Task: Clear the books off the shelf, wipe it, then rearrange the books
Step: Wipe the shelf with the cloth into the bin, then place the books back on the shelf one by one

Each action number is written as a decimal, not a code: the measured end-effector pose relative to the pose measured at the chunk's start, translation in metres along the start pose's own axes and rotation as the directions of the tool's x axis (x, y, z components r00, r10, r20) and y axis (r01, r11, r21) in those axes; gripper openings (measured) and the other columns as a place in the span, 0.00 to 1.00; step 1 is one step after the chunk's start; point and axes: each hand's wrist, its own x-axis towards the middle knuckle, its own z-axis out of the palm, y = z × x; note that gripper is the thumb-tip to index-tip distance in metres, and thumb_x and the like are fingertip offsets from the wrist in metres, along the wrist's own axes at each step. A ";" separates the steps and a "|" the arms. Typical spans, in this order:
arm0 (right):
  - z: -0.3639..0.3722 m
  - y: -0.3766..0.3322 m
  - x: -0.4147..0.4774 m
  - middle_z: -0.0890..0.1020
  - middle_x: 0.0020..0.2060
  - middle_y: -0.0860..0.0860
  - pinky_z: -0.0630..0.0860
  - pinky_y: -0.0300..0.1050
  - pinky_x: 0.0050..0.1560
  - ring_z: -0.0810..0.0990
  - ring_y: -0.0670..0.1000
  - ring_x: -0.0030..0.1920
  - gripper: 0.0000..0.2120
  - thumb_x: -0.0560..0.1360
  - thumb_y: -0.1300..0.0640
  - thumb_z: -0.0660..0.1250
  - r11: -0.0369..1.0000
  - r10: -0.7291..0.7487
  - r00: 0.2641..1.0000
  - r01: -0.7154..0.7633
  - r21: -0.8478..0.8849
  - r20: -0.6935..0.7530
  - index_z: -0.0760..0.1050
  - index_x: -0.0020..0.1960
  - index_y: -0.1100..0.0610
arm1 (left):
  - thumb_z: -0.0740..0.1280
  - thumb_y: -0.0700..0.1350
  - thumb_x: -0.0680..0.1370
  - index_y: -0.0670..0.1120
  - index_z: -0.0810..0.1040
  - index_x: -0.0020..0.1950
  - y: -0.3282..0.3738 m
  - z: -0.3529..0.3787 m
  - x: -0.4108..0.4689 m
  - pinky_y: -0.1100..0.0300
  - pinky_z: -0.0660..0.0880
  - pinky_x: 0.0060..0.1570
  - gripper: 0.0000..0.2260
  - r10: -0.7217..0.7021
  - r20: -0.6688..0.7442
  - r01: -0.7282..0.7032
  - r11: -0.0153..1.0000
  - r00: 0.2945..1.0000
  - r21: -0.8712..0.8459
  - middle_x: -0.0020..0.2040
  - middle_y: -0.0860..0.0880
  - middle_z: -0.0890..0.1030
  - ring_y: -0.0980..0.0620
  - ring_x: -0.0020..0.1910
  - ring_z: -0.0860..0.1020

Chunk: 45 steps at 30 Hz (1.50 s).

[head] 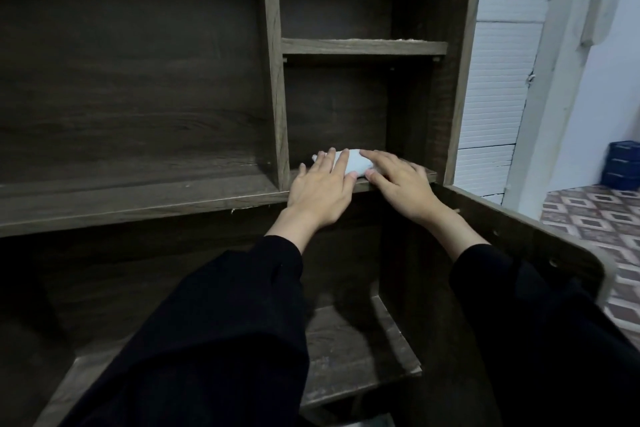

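Currently both arms extended forward, left hand (322, 191) palm-down, fingers straight, slightly spread over crumpled white cloth (354, 163), right hand (401, 187) flat, fingers straight on cloth, dark wooden shelf (428, 174) beneath.

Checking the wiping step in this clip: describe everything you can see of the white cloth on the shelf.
The white cloth is a soft-looking bunched wad, pale against the dark wood. It lies on the shelf board of the lower right compartment, near its front edge. The left hand lays flat fingers over its left part; the right hand touches its right side. Much of it is hidden.
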 end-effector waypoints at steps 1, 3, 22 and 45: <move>0.000 -0.001 0.001 0.68 0.72 0.47 0.52 0.51 0.71 0.63 0.49 0.72 0.19 0.82 0.50 0.55 0.999 0.013 1.000 -0.012 0.047 -0.021 0.64 0.73 0.45 | 0.47 0.52 0.84 0.47 0.50 0.79 -0.001 0.000 0.000 0.48 0.49 0.74 0.24 0.009 -0.020 -0.010 1.000 1.000 -0.022 0.79 0.44 0.53 0.48 0.78 0.51; 0.000 -0.003 0.002 0.71 0.69 0.48 0.56 0.54 0.71 0.67 0.50 0.70 0.18 0.81 0.52 0.58 0.993 0.035 0.996 -0.025 0.117 -0.078 0.68 0.71 0.47 | 0.50 0.49 0.84 0.44 0.55 0.78 -0.002 -0.002 -0.003 0.51 0.51 0.74 0.23 0.029 -0.086 -0.037 0.995 0.996 -0.092 0.77 0.42 0.59 0.46 0.77 0.54; 0.112 -0.097 -0.162 0.79 0.50 0.56 0.64 0.35 0.53 0.74 0.53 0.53 0.15 0.74 0.64 0.60 0.964 -0.044 0.937 0.130 0.230 -0.346 0.79 0.56 0.58 | 0.61 0.39 0.76 0.40 0.75 0.66 -0.051 0.064 -0.220 0.66 0.57 0.66 0.18 -0.160 -0.277 0.038 0.916 0.948 -0.399 0.65 0.42 0.76 0.44 0.67 0.70; 0.375 -0.091 -0.473 0.75 0.64 0.60 0.71 0.48 0.58 0.74 0.61 0.63 0.31 0.77 0.53 0.66 0.660 0.484 0.403 -0.751 -0.021 0.776 0.58 0.76 0.56 | 0.63 0.44 0.80 0.49 0.60 0.77 -0.102 0.329 -0.513 0.57 0.75 0.56 0.26 -0.671 0.637 0.924 0.307 0.379 -0.227 0.68 0.44 0.73 0.43 0.61 0.75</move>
